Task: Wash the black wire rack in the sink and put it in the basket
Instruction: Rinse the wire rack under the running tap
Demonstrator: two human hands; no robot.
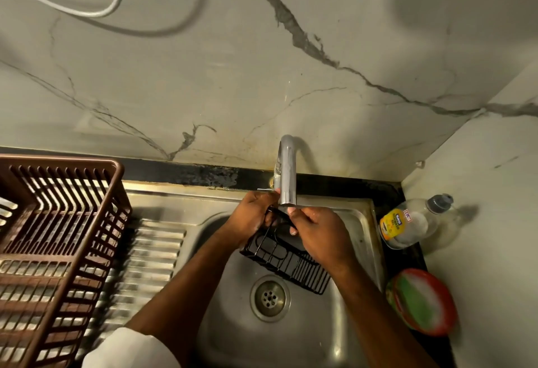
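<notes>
You have the black wire rack [286,260] over the steel sink [361,222], tilted, its upper end raised under the chrome tap [286,172] and its lower end hanging just above the drain [269,298]. Your left hand [251,216] has its fingers curled round the rack's top wire on the tap side, and your right hand [318,235] grips the same upper end from the other side, fingers wrapped over the frame. Whether water is running from the spout is hard to tell here; no stream shows clearly.

Both grips sit at one end, so the long lower part swings free. If wet fingers slip, the rack will likely drop into the bowl and knock the drain, or catch the spout, which stands very close to your knuckles. Scrubbing hard near the tap could also jam a wire against it.

The brown plastic basket [116,193] stands on the ribbed drainboard at the sink's left edge (well apart from the rack), so the carry will cross the bowl rim; a low lift could snag wires on the basket's wall. At the right edge, the dish soap bottle [407,222] and the red-rimmed tub [423,300] sit near your right forearm, and a wide elbow swing could tip the bottle.
</notes>
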